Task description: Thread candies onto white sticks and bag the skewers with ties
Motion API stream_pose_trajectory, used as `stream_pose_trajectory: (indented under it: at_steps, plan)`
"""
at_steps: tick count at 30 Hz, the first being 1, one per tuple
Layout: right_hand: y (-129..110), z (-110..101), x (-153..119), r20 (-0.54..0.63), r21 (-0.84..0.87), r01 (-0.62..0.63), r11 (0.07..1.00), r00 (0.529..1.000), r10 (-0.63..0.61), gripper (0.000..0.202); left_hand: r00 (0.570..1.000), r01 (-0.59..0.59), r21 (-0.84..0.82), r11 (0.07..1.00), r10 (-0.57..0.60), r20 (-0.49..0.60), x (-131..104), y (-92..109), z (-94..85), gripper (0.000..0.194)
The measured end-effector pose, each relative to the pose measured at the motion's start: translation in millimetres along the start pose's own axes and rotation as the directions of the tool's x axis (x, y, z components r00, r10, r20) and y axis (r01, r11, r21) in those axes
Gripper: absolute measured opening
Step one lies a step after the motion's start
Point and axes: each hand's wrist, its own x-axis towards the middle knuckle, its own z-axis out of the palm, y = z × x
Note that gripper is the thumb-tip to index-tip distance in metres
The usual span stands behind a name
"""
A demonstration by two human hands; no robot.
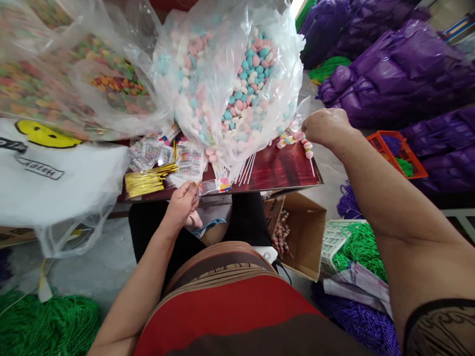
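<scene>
Pinched in the fingers of my left hand (pixel 183 200), a small clear printed bag (pixel 214 186) lies along the table's front edge. My right hand (pixel 326 127) is closed above the table's right corner; its fingertips are hidden, so what it grips cannot be made out. Just beside it are skewers of pastel candy (pixel 308 148), one with its white stick pointing toward me. White sticks (pixel 247 169) lie in a fan at the middle front. To their left are printed packets (pixel 189 159) and a bundle of gold twist ties (pixel 146 181).
A big clear bag of pink, blue and white candies (pixel 245 99) covers the back of the dark red table (pixel 280 170). Another candy bag (pixel 111 84) stands left. Below right, a cardboard box (pixel 306 232) contains candy skewers. Purple bundles (pixel 401 74) and a green-filled basket (pixel 332 242) are at right.
</scene>
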Motion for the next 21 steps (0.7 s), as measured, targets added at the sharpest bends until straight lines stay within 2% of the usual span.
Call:
stream_pose_trajectory:
  at_steps: [6, 11, 14, 17, 21]
  plan:
    - [15, 19, 20, -0.067, 0.075, -0.006, 0.997, 0.998, 0.011, 0.031, 1.000, 0.006, -0.006, 1.000, -0.006, -0.012, -1, 2, 2.1, 0.064]
    - [26, 32, 34, -0.148, 0.096, 0.107, 0.990, 0.985, -0.092, 0.055, 1.000, 0.011, -0.001, 1.000, -0.011, -0.009, 0, 2, 2.0, 0.066]
    - [18, 23, 26, -0.075, 0.086, 0.045, 0.995, 0.996, -0.039, 0.060, 1.000, 0.007, -0.003, 1.000, -0.007, -0.007, 0, 1, 1.2, 0.065]
    - [2, 6, 13, -0.018, 0.086, -0.028, 0.996, 0.999, 0.030, 0.045, 1.000, 0.009, -0.001, 1.000, -0.009, -0.001, 0, 1, 0.7, 0.064]
    - [-13, -10, 1, 0.030, -0.009, -0.043, 0.999, 0.999, 0.044, 0.030, 1.000, 0.009, 0.002, 1.000, -0.009, 0.000, -1, 2, 1.3, 0.063]
